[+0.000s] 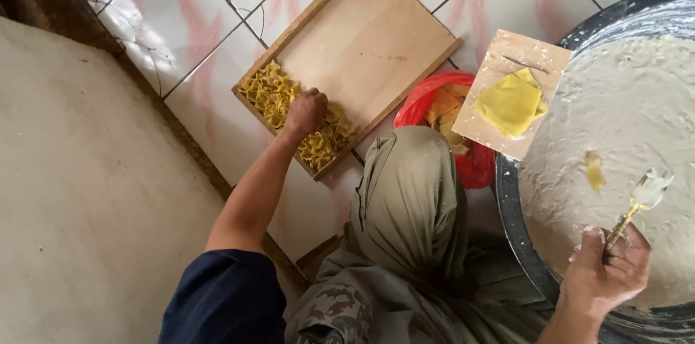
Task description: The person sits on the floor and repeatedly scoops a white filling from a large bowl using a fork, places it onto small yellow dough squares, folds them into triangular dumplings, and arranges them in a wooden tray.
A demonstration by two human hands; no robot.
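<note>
My left hand (305, 111) reaches out to a shallow wooden tray (376, 33) on the tiled floor and rests, fingers curled down, on the folded yellow dumplings (269, 94) lined up along its near end. Whether it grips one I cannot tell. My right hand (604, 272) holds a spoon (641, 203) by its handle, its bowl coated in pale paste, above a large dark metal basin (536, 257) full of whitish filling. A small wooden board (499, 62) with a stack of yellow wrappers (510, 103) lies across the basin's rim.
A red plastic bowl (420, 102) with more yellow wrappers sits between tray and basin, half under the small board. My bent knee in olive trousers (409, 199) lies in front of it. A bare concrete floor (87, 192) lies left of the tiles.
</note>
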